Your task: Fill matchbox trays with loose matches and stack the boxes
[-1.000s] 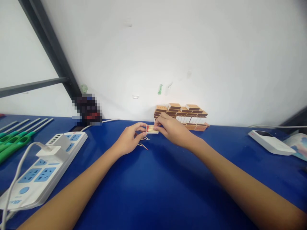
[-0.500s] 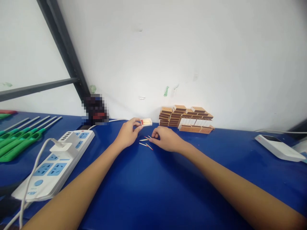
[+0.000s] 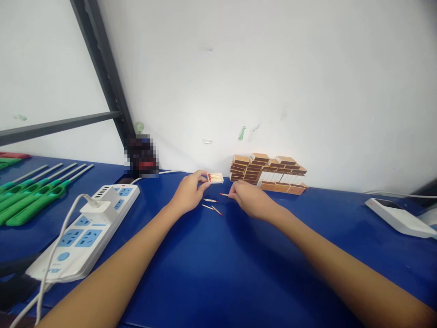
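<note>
My left hand (image 3: pixel 191 190) grips the left end of a small white matchbox tray (image 3: pixel 221 181), with red-headed matches lying inside it. To the right, my right hand (image 3: pixel 249 197) pinches a match (image 3: pixel 224 195) that sticks out leftward from the fingertips, a little above the blue table. Several loose matches (image 3: pixel 212 207) with red heads lie on the table between and in front of the hands. Behind my right hand, brown matchboxes (image 3: pixel 253 169) are stacked against the wall, and a row of them to the right has white upright pieces between its layers.
A white power strip (image 3: pixel 99 241) with a plugged-in charger (image 3: pixel 99 210) and cable lies on the left. Beyond it are several green-handled tools (image 3: pixel 37 205) with metal rods. A white device (image 3: pixel 398 217) rests at the right, and a dark metal frame (image 3: pixel 102 59) stands at the back left.
My right hand has drawn back to the right from the loose matches and lifted one match in its fingers. My left hand still holds the tray. The view has shifted slightly.
</note>
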{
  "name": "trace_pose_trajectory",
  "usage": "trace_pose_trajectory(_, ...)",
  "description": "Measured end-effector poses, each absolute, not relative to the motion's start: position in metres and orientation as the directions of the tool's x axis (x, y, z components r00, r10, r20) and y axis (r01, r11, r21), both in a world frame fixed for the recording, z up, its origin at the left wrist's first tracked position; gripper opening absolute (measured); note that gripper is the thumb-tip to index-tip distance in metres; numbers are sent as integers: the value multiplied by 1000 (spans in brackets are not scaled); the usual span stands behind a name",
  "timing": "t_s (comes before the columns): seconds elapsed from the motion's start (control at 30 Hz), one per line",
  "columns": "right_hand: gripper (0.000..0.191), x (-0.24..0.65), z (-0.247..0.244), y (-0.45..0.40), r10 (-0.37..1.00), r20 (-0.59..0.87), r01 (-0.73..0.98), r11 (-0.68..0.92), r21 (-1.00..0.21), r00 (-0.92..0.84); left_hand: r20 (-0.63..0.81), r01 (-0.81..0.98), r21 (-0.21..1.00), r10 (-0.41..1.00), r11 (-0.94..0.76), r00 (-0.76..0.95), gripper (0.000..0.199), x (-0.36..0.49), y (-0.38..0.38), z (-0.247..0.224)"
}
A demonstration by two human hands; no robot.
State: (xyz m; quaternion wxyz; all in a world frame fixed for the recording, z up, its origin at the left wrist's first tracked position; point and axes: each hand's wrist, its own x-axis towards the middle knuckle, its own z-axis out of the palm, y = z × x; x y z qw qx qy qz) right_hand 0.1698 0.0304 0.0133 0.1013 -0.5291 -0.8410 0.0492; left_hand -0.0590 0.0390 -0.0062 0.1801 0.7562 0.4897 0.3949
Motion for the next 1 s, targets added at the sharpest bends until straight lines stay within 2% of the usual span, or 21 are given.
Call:
trace_pose_trajectory(0.2, 14, 172, 42, 21, 879, 303, 906, 412, -97, -367, 400, 582, 641, 866, -499, 301, 25, -50, 32, -8)
trace_pose_trajectory(0.4, 11, 165, 39, 21, 866, 272, 894, 445, -41, -419, 374, 489, 703, 854, -515, 362, 23, -43, 23, -2)
trace_pose_trajectory(0.73, 7, 176, 32, 30, 812, 332, 784, 567, -253, -480, 323, 413, 781, 869, -469, 376, 22, -41, 19, -1)
trace_pose_trajectory(1.0, 6, 182, 25, 33, 812, 331, 780, 568, -263, -480, 317, 413, 782, 869, -466, 381, 22, -42, 19, -1)
